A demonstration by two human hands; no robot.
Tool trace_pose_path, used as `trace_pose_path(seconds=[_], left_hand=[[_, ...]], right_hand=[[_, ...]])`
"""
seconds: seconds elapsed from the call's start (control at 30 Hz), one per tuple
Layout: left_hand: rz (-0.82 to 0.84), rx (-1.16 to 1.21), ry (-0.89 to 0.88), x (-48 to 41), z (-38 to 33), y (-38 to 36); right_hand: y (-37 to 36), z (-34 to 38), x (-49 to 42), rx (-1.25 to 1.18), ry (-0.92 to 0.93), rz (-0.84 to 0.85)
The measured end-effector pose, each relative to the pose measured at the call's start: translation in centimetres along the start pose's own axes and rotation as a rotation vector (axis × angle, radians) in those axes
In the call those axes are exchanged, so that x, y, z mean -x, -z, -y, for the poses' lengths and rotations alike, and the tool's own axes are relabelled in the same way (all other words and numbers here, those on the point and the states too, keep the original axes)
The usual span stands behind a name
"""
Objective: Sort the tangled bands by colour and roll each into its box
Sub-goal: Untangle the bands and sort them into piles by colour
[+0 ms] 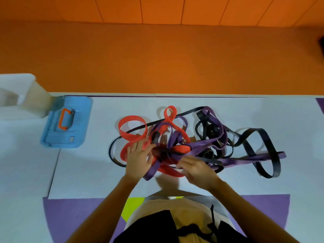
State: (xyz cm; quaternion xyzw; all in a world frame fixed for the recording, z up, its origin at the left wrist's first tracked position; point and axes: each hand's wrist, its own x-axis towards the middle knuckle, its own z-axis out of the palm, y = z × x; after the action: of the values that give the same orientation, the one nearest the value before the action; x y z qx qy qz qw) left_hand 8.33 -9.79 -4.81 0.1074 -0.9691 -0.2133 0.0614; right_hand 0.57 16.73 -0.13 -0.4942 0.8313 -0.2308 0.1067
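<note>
head view: the bands lie in one tangle at the centre of the white mat (84, 172), with red (122, 128), purple (214, 121) and black (249, 146) loops interlaced. the left hand (138, 157) rests on the red loops with fingers spread and gripping nothing. the right hand (196, 168) is curled at the tangle's near edge, its grip blurred and not determinable; a blue box (82, 118) sits well apart at left.

You're in what looks like a padded exercise or play room. The white floor mat (245, 123) in front of you has purple patches. Beyond its far edge runs orange padded flooring (157, 58), then seamed orange wall panels (157, 9). A heap of stretchy exercise bands (206, 137) lies on the mat, and a blue plastic case (77, 137) with an orange handle sits at its far left corner.
</note>
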Motion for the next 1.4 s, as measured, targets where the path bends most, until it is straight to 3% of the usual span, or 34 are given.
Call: trace_pose_path(seconds=[0.07, 0.2, 0.33, 0.47, 0.6, 0.7, 0.83, 0.9, 0.97, 1.03, 1.13, 1.27, 1.33, 1.4], left_hand=[[0.01, 0.002, -0.043, 2.2, 0.3, -0.5], [0.22, -0.119, -0.075, 4.8, 0.7, -1.2], [0.229, -0.042, -0.01, 4.1, 0.8, -0.4], [0.177, 0.34, 0.319, 1.0, 0.5, 1.2], [0.108, 0.804, 0.621, -2.2, 0.2, 3.4], [0.126, 0.886, 0.627, -3.5, 0.4, 4.8], [0.415, 0.923, 0.526, -3.1, -0.1, 5.0], [0.483, 0.893, 0.547, -2.9, -0.6, 4.7], [0.394, 0.798, 0.561, -3.1, -0.8, 3.8], [0.272, 0.608, 0.433, -3.3, -0.8, 2.6], [0.333, 0.378, 0.214, -3.4, -1.1, 0.8], [0.422, 0.123, 0.063, -2.8, -1.5, -1.3], [0.412, -0.002, 0.004, -2.4, -1.3, -2.3], [0.42, -0.094, 0.001, -2.0, -1.3, -3.1]], right_hand=[[-1.8, 0.8, 0.2, 0.005, 0.064, 0.126], [-4.7, 0.7, 0.1, 0.148, -0.171, 0.438], [-6.7, 1.1, 0.7, 0.347, -0.192, 0.482], [-5.1, 1.9, -0.4, 0.336, -0.131, 0.39], [-1.4, 2.0, -0.1, 0.017, 0.015, 0.189], [1.9, 0.9, 0.8, -0.045, -0.084, 0.093], [6.2, -1.4, 2.7, -0.075, -0.185, -0.014], [7.6, -3.3, 3.9, -0.004, -0.234, -0.068], [8.5, -5.3, 5.2, 0.075, -0.359, -0.131], [8.8, -7.0, 6.5, 0.139, -0.552, -0.168], [8.7, -8.5, 7.3, 0.174, -0.82, -0.198], [8.1, -8.9, 6.6, 0.184, -0.953, -0.02], [7.9, -9.0, 6.0, 0.021, -1.018, -0.029], [8.1, -8.8, 5.4, -0.345, -1.128, -0.188]])
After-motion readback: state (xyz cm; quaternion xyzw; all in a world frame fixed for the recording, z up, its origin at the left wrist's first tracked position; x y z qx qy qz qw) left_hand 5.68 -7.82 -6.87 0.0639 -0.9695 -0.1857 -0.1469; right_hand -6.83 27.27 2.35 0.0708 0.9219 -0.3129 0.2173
